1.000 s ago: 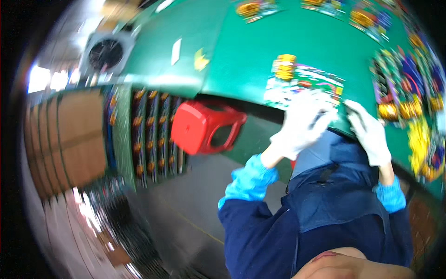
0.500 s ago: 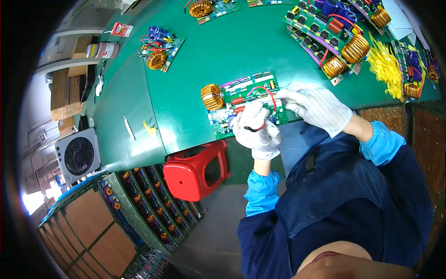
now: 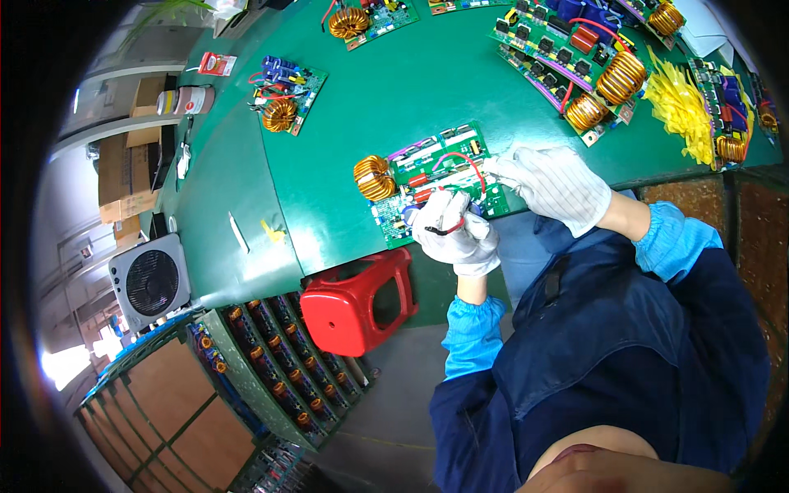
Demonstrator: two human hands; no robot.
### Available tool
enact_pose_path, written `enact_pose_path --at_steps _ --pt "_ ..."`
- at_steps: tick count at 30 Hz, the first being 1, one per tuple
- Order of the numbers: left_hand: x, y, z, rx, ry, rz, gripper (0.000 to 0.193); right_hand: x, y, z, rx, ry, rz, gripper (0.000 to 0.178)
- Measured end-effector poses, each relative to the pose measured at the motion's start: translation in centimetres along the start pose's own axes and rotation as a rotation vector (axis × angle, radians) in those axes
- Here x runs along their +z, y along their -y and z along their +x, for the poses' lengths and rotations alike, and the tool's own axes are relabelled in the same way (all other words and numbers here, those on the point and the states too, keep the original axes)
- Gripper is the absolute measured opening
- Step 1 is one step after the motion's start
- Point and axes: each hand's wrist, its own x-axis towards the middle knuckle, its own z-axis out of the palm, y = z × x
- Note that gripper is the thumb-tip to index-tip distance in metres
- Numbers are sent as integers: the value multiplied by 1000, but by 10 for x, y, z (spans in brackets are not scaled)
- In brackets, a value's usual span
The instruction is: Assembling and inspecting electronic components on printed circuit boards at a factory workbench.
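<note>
A green circuit board (image 3: 442, 141) lies in front of me near the table's edge, with a copper-wound coil (image 3: 375, 178) at its left end and a red wire (image 3: 475, 163) arching over it. My white-gloved left hand (image 3: 460, 237) is over the board's near edge, fingers closed around a thin red-and-black wire (image 3: 446, 228). At the right end of the board, my gloved right hand (image 3: 557, 187) has its fingertips pinched together beside the red wire. Whatever sits between those fingertips is too small to make out.
Stacked circuit boards (image 3: 559, 62) and a heap of yellow strips (image 3: 678, 107) occupy the right side. Another board (image 3: 288, 97) lies far left; a white pen-like tool (image 3: 238, 232) is nearer. Below the green table (image 3: 345, 90) are a red stool (image 3: 349, 320) and a rack of boards (image 3: 275, 361).
The view has shifted slightly. Both hands stay at the board, and my right fingers have moved a little at its right end.
</note>
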Motion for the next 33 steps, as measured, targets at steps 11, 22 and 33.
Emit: enact_pose_path --at_steps 11,22,33 --pt "3 3 0 -11 -79 -103 23 -84 -13 40 194 0 166 31" --pt "4 0 -4 -22 -41 -110 32 -28 -17 24 -36 169 154 52" --pt "1 4 -3 -24 -13 -124 34 -52 -5 28 45 112 164 38"
